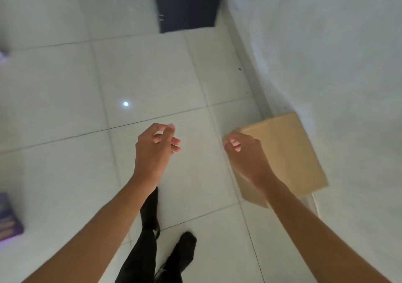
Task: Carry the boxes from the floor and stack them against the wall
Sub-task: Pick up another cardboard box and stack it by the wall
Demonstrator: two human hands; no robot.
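Observation:
A plain brown cardboard box (289, 152) stands on the white tiled floor, pushed up against the pale wall (337, 65) on the right. My right hand (244, 154) hovers above the box's left edge, fingers curled loosely, holding nothing and apart from the box. My left hand (155, 150) is out over bare floor, to the left of the box, with its fingers loosely bent and nothing in them. Both forearms reach in from the bottom of the view.
A purple printed box (9, 217) lies at the left edge of the floor. A dark blue door or panel (187, 4) stands at the far end beside the wall. My legs in black trousers and socks (152, 239) are below my hands.

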